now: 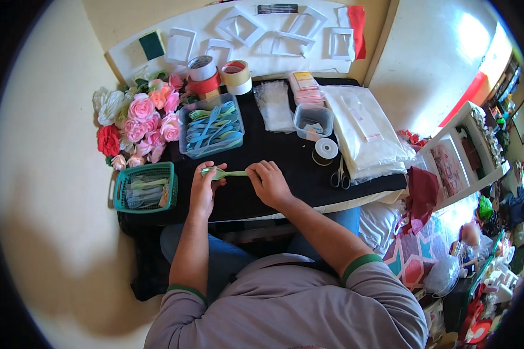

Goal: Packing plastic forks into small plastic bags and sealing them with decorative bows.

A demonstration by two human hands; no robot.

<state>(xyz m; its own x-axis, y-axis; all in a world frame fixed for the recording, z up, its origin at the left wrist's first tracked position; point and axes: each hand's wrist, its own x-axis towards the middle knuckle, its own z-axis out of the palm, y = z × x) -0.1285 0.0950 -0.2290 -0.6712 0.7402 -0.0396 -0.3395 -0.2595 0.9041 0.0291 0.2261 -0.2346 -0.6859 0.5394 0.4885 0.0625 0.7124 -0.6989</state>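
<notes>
A light green plastic utensil (233, 173) is lying crosswise between the hands, just on the wearer's side of the cutlery tub (215, 150), which is holding blue and green pieces. The left hand (204, 185) is gripping the head end — thumb and fingers wrapping it — in front of the tub. The right hand (269, 181) is pinching the handle tip between bunched fingertips, to the right of the tub's near corner. Flowers (142, 116) are crowding the tub's left side, and a green basket (117, 195) is occupying the table's left edge, nearer the wearer than the tub. Tape rolls (202, 70) are standing close behind the tub. To its right, bare black cloth (268, 145) is extending to the spool (326, 149) and scissors (340, 177) — providing sideways room. The table's near edge is running in front of the tub, beneath the forearms.
</notes>
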